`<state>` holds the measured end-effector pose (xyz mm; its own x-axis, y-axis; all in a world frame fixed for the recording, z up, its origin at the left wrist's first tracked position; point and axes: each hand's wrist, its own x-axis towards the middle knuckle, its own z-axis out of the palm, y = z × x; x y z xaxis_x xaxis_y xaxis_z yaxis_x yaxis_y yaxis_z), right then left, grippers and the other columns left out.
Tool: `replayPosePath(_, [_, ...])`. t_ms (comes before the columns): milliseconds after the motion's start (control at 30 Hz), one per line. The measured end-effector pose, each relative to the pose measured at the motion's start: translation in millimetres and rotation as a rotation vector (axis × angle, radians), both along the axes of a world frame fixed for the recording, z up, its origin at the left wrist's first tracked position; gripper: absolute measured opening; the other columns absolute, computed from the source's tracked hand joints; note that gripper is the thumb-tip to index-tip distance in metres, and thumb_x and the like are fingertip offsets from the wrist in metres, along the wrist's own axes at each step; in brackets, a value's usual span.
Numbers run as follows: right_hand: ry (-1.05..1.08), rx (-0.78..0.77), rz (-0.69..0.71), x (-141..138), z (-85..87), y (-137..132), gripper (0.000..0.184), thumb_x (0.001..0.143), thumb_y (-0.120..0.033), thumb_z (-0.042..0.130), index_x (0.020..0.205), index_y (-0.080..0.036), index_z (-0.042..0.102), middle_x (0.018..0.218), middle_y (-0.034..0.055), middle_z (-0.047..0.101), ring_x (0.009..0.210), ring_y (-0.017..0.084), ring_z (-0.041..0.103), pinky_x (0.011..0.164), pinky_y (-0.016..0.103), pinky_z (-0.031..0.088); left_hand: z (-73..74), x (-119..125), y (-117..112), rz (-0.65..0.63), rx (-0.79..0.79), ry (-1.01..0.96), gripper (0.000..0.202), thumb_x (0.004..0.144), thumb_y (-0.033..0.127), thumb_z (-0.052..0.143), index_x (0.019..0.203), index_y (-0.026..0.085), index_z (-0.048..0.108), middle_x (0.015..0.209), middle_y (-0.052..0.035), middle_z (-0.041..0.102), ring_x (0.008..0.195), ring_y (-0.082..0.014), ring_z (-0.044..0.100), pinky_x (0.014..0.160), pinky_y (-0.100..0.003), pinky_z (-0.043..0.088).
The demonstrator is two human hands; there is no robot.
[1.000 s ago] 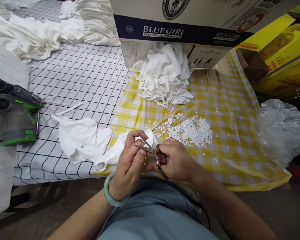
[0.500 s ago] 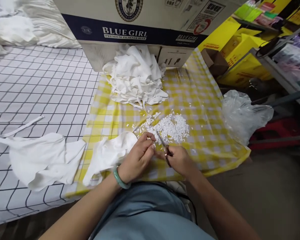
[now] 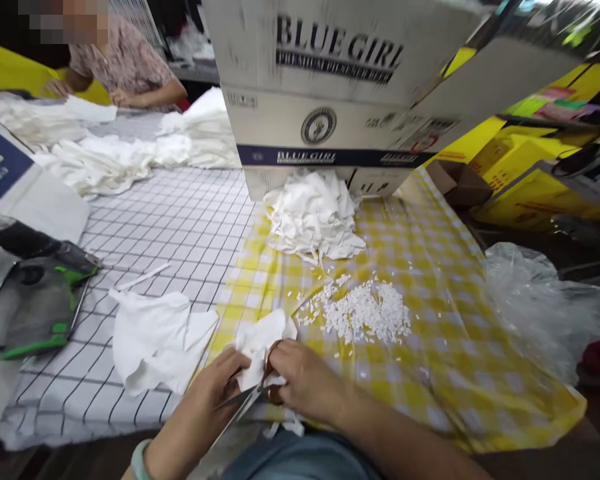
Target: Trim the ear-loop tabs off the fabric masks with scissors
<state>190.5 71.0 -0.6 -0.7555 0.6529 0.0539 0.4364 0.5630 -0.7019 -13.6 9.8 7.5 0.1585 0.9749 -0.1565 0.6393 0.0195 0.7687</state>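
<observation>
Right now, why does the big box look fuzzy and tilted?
Head view: the cardboard box is smeared by motion blur and leans because of the wide lens; the scissors blur too; the white bits look sharper; light is soft and even.

Both forearms reach in low, left hand (image 3: pixel 213 395) and right hand (image 3: pixel 305 383) nearly touching, fingers (image 3: pixel 236 363) curled closed.
</observation>
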Motion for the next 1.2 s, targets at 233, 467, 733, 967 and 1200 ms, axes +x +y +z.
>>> replayPosePath(233, [0.444,0.071,-0.47,19.9,96.0,127.1,0.015,0.074,-0.019,0.061,0.085,-0.022,0.051,0.091,0.0027,0.062,0.081,0.016,0.06,0.069,0.027,0.048,110.5,43.5,151.6,0.203,0.554,-0.115,0.003,0.081,0.02,0.055,0.081,0.02,0.058,0.078,-0.0019,0.058,0.071,-0.0175,0.055,0.067,-0.03,0.046])
replayPosePath(467, [0.24,0.224,-0.962,65.1,123.4,271.1,0.034,0.071,-0.048,0.071,0.075,-0.021,0.05,0.087,0.0089,0.065,0.089,0.025,0.058,0.084,0.039,0.043,105.4,98.2,295.0,0.292,0.589,-0.134,0.035,0.07,0.0,0.059,0.104,0.011,0.062,0.13,-0.0223,0.053,0.13,-0.0389,0.042,0.109,-0.06,0.031])
replayPosePath(733, [0.349,-0.247,-0.556,28.2,50.4,163.0,0.05,0.083,-0.066,0.049,0.082,-0.019,0.063,0.075,0.0039,0.065,0.068,0.017,0.06,0.065,0.03,0.049,36.0,111.2,194.1,0.132,0.412,-0.372,0.036,0.099,0.038,0.043,0.119,0.014,0.061,0.109,-0.0113,0.071,0.1,-0.0216,0.068,0.087,-0.034,0.056])
replayPosePath(967, [0.584,-0.611,-0.424,-22.2,10.2,69.5,0.038,0.079,-0.038,0.063,0.114,-0.023,0.061,0.11,0.0078,0.069,0.095,0.023,0.066,0.081,0.034,0.054,13.6,70.6,127.4,0.279,0.475,-0.228,0.034,0.1,0.028,0.036,0.102,0.014,0.067,0.126,-0.0171,0.065,0.12,-0.0267,0.061,0.105,-0.044,0.048])
replayPosePath(1200, [0.389,-0.536,-0.508,-31.2,-2.9,53.6,0.038,0.068,-0.05,0.075,0.086,-0.02,0.058,0.078,0.0012,0.06,0.068,0.017,0.055,0.063,0.029,0.047,23.5,-31.8,89.5,0.236,0.425,0.005,0.029,0.094,0.019,0.046,0.115,0.021,0.066,0.126,-0.0091,0.068,0.119,-0.0201,0.062,0.105,-0.039,0.051])
